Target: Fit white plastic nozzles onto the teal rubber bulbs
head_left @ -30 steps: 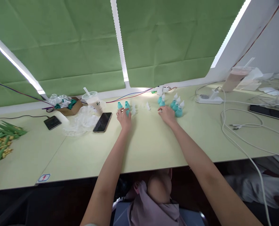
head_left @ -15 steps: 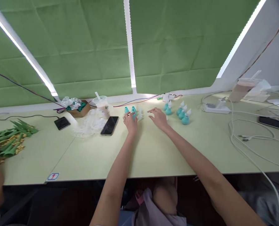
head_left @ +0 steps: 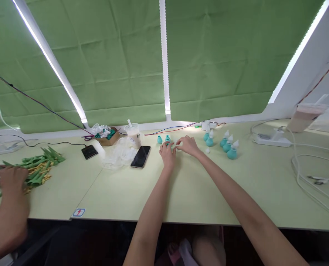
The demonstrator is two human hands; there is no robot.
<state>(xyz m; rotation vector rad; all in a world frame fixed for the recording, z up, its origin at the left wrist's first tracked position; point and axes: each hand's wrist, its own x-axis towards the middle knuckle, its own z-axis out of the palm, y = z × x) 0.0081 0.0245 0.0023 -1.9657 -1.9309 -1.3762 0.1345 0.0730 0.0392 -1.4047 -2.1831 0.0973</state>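
My left hand (head_left: 168,155) is over the table with its fingers curled, right in front of small teal rubber bulbs (head_left: 159,139) with open necks. What it pinches, if anything, is hidden behind the fingers. My right hand (head_left: 189,145) meets it from the right, thumb and forefinger closed together near the left thumb; something small and pale may be between them, too small to name. Several teal bulbs fitted with white pointed tips (head_left: 232,150) stand upright to the right. A loose white tip (head_left: 207,150) lies on the table beyond my right wrist.
Left of my hands are a black phone (head_left: 141,157), crumpled clear plastic (head_left: 118,154), a drink cup (head_left: 134,136) and a cardboard box (head_left: 109,138). Another person's hand (head_left: 13,177) works at green pieces (head_left: 39,173) far left. A power strip (head_left: 272,140) and white cables lie right.
My right hand has moved in to my left, and their fingertips now come together. The view has shifted, so the table items appear further right and lower.
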